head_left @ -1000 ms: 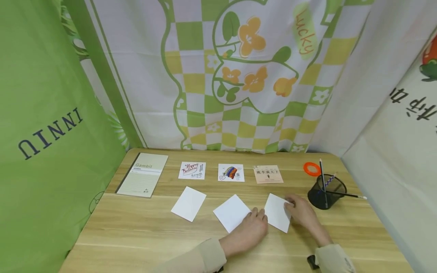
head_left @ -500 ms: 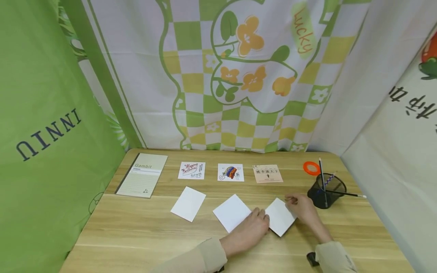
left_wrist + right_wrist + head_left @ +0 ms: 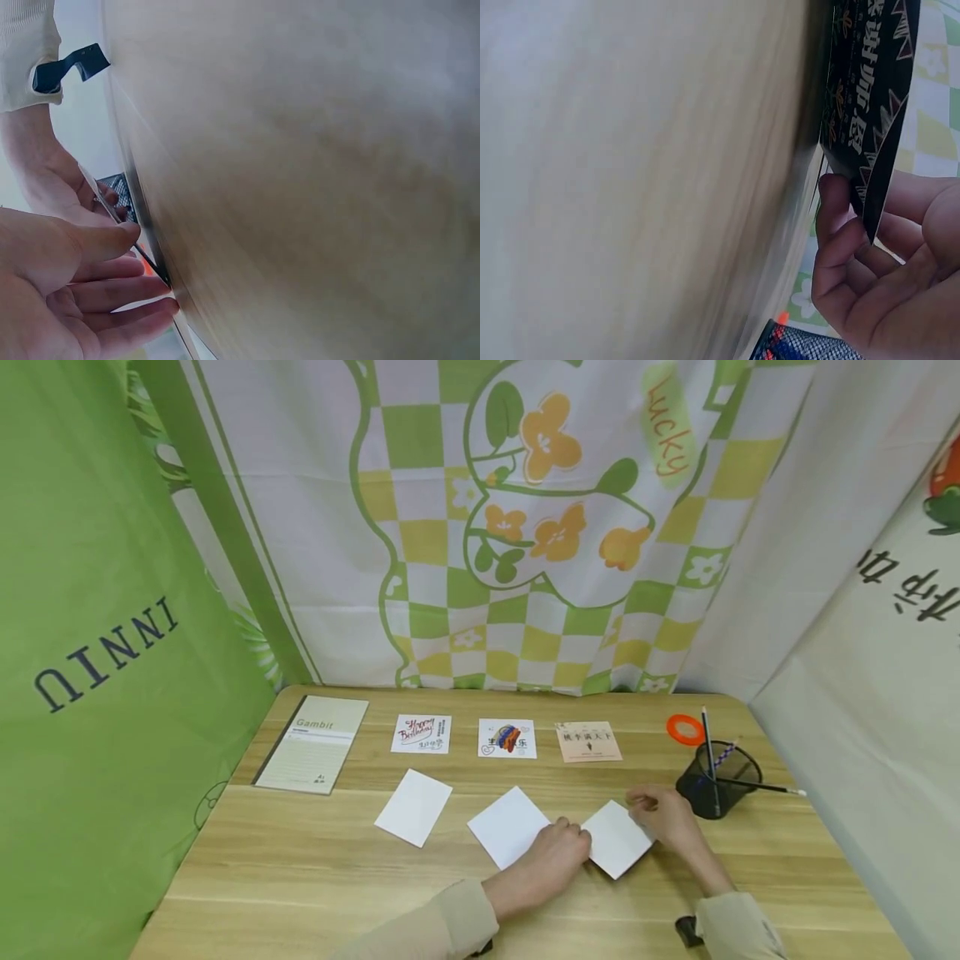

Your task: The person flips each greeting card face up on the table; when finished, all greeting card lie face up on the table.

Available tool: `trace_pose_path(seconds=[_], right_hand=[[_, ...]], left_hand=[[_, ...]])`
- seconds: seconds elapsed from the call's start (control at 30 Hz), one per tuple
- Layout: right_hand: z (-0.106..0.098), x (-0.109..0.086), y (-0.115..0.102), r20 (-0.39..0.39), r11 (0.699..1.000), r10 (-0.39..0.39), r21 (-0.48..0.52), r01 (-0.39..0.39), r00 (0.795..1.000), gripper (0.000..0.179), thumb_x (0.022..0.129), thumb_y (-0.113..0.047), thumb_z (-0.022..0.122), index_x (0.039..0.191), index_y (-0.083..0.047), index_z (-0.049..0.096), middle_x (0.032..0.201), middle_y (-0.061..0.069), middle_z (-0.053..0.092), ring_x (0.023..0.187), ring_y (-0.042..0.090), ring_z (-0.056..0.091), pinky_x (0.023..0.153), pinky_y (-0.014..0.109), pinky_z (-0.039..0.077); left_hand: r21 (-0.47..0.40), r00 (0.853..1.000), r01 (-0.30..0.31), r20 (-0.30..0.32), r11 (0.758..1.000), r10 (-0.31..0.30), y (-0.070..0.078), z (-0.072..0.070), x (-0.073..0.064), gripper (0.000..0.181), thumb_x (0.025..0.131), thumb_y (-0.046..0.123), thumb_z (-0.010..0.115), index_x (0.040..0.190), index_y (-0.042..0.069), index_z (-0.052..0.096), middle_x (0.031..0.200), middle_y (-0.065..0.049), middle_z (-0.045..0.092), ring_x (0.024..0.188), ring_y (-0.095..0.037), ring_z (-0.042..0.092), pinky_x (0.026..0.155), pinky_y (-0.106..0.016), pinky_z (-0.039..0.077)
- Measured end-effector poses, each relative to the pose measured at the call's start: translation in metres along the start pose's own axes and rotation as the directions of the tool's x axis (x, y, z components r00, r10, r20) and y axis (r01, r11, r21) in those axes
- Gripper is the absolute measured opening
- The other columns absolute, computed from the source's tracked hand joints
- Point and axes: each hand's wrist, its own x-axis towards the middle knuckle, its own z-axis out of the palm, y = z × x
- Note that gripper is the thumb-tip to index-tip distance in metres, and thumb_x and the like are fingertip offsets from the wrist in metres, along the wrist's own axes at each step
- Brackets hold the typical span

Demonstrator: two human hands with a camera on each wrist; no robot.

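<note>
In the head view, my left hand [image 3: 551, 860] and right hand [image 3: 666, 822] hold a card [image 3: 617, 840] between them, its blank white face up. Its underside, seen in the right wrist view, is black with white characters and a jagged border; this printed face of the card [image 3: 877, 97] points at the table. My right thumb and fingers [image 3: 840, 247] pinch one corner. Seen edge-on in the left wrist view, the card lies between my left thumb [image 3: 112, 241] and fingers. A second blank white card [image 3: 508, 827] lies beside the left hand, partly covered by it.
A third blank card [image 3: 414, 807] lies further left. Behind are a Happy Birthday card [image 3: 422, 734], a burger-print card [image 3: 507, 739] and a beige card [image 3: 589, 742]. A notebook [image 3: 313, 745] lies far left; an orange ring [image 3: 685, 730] and black mesh pen cup [image 3: 705, 797] stand right.
The held card has turned and shifted slightly toward me, its near edge now showing a dark underside. Both hands have barely moved, and the other cards lie where they were.
</note>
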Motion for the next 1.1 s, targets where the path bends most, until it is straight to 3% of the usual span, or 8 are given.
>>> trace_pose_path(seconds=[0.2, 0.43, 0.6, 0.9, 1.0, 1.1], right_hand=[[-0.005, -0.006, 0.005, 0.023, 1.0, -0.017, 0.005, 0.016, 1.0, 0.015, 0.081, 0.007, 0.066, 0.091, -0.001, 0.074, 0.092, 0.014, 0.072, 0.082, 0.027, 0.065, 0.067, 0.031, 0.05], [-0.008, -0.012, 0.011, 0.08, 0.997, -0.072, 0.006, 0.072, 0.994, 0.03, 0.077, 0.02, 0.054, 0.083, -0.001, 0.074, 0.085, 0.011, 0.072, 0.076, 0.018, 0.063, 0.062, 0.023, 0.048], [-0.012, -0.013, 0.012, 0.114, 0.991, -0.129, 0.042, 0.125, 0.985, 0.025, 0.078, 0.017, 0.058, 0.089, 0.001, 0.074, 0.087, 0.014, 0.072, 0.073, 0.016, 0.062, 0.059, 0.023, 0.047], [-0.019, -0.014, 0.018, 0.131, 0.979, -0.191, 0.095, 0.18, 0.973, 0.017, 0.083, 0.008, 0.066, 0.094, -0.001, 0.074, 0.098, 0.015, 0.072, 0.092, 0.027, 0.068, 0.074, 0.024, 0.054], [-0.02, -0.014, 0.02, 0.143, 0.982, -0.166, 0.113, 0.151, 0.976, 0.015, 0.084, 0.005, 0.067, 0.095, -0.001, 0.074, 0.099, 0.015, 0.072, 0.091, 0.023, 0.068, 0.072, 0.022, 0.054], [-0.019, -0.014, 0.022, 0.149, 0.988, -0.094, 0.132, 0.074, 0.984, 0.016, 0.084, 0.003, 0.068, 0.096, -0.003, 0.075, 0.101, 0.015, 0.072, 0.091, 0.019, 0.068, 0.069, 0.021, 0.053]], left_hand=[[0.016, 1.0, 0.003, 0.002, 1.0, -0.003, 0.0, 0.0, 0.002, 0.01, 0.078, 0.005, 0.071, 0.076, 0.014, 0.068, 0.07, 0.003, 0.064, 0.062, -0.009, 0.052, 0.047, -0.018, 0.04], [-0.002, 1.0, 0.023, 0.004, 1.0, -0.023, -0.002, -0.003, 0.001, 0.012, 0.077, 0.002, 0.072, 0.075, 0.014, 0.07, 0.07, 0.003, 0.064, 0.061, -0.009, 0.051, 0.047, -0.018, 0.04], [-0.008, 0.999, 0.044, -0.013, 0.999, -0.045, -0.009, -0.003, -0.001, 0.017, 0.076, -0.002, 0.069, 0.073, 0.015, 0.068, 0.071, 0.003, 0.064, 0.062, -0.011, 0.052, 0.048, -0.018, 0.041], [-0.112, 0.999, 0.021, -0.028, 0.993, -0.024, -0.019, -0.008, 0.0, 0.024, 0.073, -0.009, 0.064, 0.068, 0.015, 0.062, 0.066, 0.005, 0.061, 0.059, -0.009, 0.052, 0.051, -0.019, 0.042], [-0.121, 0.999, 0.012, -0.049, 0.993, -0.018, -0.022, -0.007, 0.001, 0.026, 0.071, -0.011, 0.063, 0.067, 0.015, 0.062, 0.064, 0.006, 0.06, 0.059, -0.007, 0.054, 0.053, -0.017, 0.044], [-0.123, 0.996, 0.012, -0.089, 0.992, -0.023, -0.025, -0.005, 0.003, 0.028, 0.068, -0.012, 0.062, 0.065, 0.016, 0.061, 0.061, 0.008, 0.058, 0.056, -0.004, 0.054, 0.052, -0.015, 0.045]])
